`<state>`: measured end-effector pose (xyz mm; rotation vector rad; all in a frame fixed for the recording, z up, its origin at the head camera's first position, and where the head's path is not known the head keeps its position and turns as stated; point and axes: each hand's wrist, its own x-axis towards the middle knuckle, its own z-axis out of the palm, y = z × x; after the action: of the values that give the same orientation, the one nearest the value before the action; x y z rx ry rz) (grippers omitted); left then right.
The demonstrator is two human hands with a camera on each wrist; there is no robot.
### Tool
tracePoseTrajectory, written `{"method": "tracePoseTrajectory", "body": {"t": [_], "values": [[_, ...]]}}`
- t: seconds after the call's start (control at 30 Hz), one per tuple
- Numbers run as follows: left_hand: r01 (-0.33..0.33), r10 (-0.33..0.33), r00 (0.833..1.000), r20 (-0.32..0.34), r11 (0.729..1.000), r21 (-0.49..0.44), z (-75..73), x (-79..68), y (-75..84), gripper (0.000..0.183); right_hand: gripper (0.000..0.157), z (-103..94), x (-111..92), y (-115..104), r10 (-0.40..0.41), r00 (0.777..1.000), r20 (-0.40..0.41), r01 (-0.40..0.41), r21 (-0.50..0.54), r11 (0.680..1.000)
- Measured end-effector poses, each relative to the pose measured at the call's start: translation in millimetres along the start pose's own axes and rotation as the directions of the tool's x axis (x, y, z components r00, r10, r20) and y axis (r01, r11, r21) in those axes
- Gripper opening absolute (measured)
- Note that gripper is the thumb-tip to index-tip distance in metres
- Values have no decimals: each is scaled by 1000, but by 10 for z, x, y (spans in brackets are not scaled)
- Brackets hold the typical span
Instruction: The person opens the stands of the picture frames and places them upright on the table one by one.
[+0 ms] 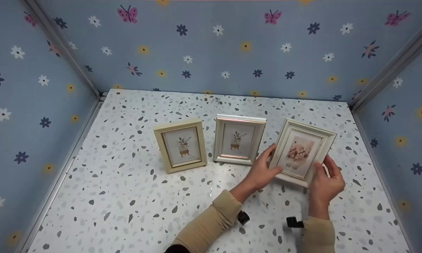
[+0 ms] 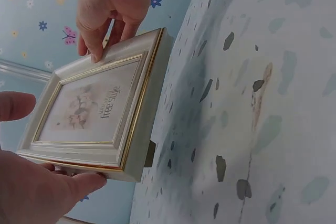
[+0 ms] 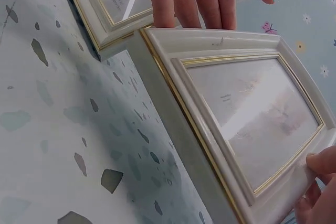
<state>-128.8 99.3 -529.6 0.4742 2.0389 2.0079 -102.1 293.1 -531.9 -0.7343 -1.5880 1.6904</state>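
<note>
A cream picture frame (image 1: 280, 160) with a pink flower print (image 1: 300, 149) leans back at the right of the speckled tabletop. My right hand (image 1: 326, 182) pinches its right edge, thumb on the front face and fingers behind. Along the opposite edge, fairly straight fingers of my left hand (image 1: 261, 172) touch the frame, and the thumb stands off its front in the right wrist view. Part of a brown support (image 2: 150, 154) shows behind the frame in the left wrist view. Just left of this hand stands a silvery-white frame (image 1: 219, 140) with a plant print.
A pale gold frame (image 1: 163, 151) with a similar plant print stands farther left on the speckled tabletop (image 1: 126, 196). Blue flowered panels (image 1: 214, 45) close off the back and both sides. Black camera mounts (image 1: 295, 222) sit by the wrists.
</note>
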Motion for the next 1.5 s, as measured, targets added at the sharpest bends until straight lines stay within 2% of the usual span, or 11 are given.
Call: {"method": "tracePoseTrajectory", "body": {"t": [0.3, 0.7, 0.9, 1.07, 1.3, 1.5], "values": [[-34, 30, 999, -41, 996, -85, 118, 150, -165, 73, 35, 5, 111, 53, 6, 1000, -1, -6, -26, 1000], [4, -12, 998, -60, 991, -137, 265, 367, -295, 70, 32, -32, 266, 228, -65, 998, -19, 64, -45, 997], [54, -59, 996, -60, 996, -74, 273, 367, -350, 72, 33, -52, 244, 290, -76, 997, 9, 77, -74, 994], [46, -47, 998, -39, 998, -45, 262, 368, -342, 73, 34, -48, 232, 276, -77, 997, 28, 78, -67, 995], [60, -58, 996, -66, 998, 16, 256, 366, -334, 71, 35, -72, 244, 291, -78, 996, 52, 81, -42, 996], [34, -27, 997, -66, 994, 106, 221, 292, -260, 72, 29, -81, 172, 184, -73, 997, 19, 75, -97, 992]]}}
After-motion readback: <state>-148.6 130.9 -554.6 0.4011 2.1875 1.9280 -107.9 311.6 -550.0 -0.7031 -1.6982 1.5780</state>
